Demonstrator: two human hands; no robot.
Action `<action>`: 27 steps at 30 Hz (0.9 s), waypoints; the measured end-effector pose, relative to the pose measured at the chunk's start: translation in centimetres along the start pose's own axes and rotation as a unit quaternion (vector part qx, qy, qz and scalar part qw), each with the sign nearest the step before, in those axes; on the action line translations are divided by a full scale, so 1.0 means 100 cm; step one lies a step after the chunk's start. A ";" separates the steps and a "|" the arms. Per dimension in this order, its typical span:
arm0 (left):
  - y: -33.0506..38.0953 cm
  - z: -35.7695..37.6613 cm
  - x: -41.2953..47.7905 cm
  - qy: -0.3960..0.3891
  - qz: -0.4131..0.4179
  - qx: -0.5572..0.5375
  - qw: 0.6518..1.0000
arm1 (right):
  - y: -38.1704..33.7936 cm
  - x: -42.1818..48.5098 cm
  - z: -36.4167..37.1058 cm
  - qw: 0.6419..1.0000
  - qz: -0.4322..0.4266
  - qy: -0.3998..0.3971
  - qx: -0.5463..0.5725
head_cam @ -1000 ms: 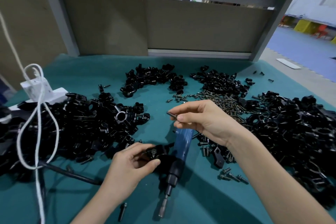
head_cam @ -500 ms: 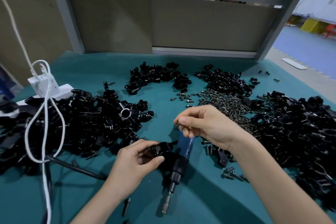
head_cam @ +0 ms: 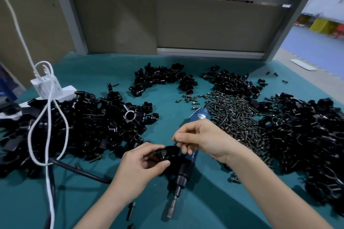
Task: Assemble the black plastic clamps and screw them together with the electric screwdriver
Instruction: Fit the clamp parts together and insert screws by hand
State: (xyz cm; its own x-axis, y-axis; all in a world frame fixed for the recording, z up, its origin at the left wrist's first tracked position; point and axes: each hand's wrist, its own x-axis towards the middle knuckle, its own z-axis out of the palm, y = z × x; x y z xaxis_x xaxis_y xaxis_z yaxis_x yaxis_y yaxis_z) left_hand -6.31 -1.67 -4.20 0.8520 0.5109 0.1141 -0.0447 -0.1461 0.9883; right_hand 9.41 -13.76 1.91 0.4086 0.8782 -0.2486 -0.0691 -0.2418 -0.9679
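Left hand (head_cam: 141, 167) grasps a black clamp (head_cam: 167, 152) at near centre, fingers curled round it. Right hand (head_cam: 204, 137), just to its right, pinches a screw (head_cam: 175, 143) in its fingers beside the clamp's far edge; contact cannot be confirmed. The electric screwdriver (head_cam: 183, 172) lies on the teal surface (head_cam: 208, 202) beneath both hands, bit pointing near. A pile of loose screws (head_cam: 240, 117) lies to the far right.

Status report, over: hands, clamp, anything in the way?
Left grip holds clamp. Right grip pinches screw at clamp. Electric screwdriver lies under both; nothing blocking.
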 end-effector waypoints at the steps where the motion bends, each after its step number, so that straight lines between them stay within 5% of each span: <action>1: 0.000 0.000 0.000 0.000 -0.002 0.000 1.000 | 0.001 0.000 -0.001 1.000 -0.002 0.003 0.006; 18: -0.001 0.001 0.000 -0.002 0.004 0.002 1.000 | -0.003 -0.002 -0.001 0.995 0.022 -0.011 -0.101; 27: -0.001 0.002 0.000 0.020 0.027 -0.013 0.999 | -0.004 -0.009 0.007 0.993 0.105 -0.039 -0.037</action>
State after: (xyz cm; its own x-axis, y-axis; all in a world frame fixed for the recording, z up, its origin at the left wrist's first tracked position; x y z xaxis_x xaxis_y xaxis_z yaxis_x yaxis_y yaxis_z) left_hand -6.22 -1.85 -4.29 0.8260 0.5370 0.1714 -0.1047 -0.1526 0.9827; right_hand 8.40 -14.16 2.47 0.3213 0.8337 -0.4491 -0.0767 -0.4498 -0.8898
